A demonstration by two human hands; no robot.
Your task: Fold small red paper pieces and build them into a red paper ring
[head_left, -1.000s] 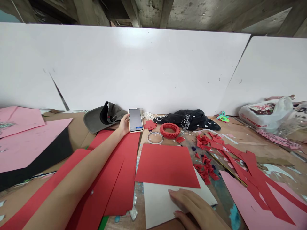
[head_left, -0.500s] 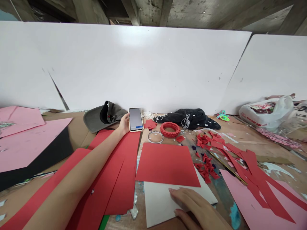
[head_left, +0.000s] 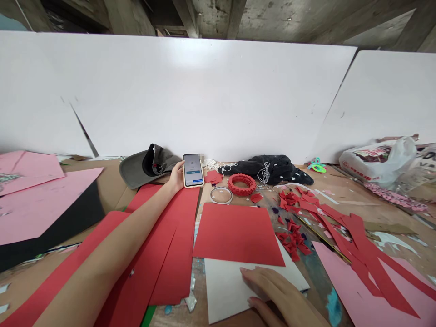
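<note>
The left hand [head_left: 176, 178] grasps the smartphone [head_left: 193, 170] with its long axis upright; the right hand [head_left: 269, 290] lies open on the white card [head_left: 223, 290], farther away.

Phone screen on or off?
On: the phone held in the left hand shows a lit screen with a blue bar near its bottom.

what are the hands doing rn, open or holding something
left hand: closed, holding a smartphone
right hand: open, resting flat on a white card
</note>
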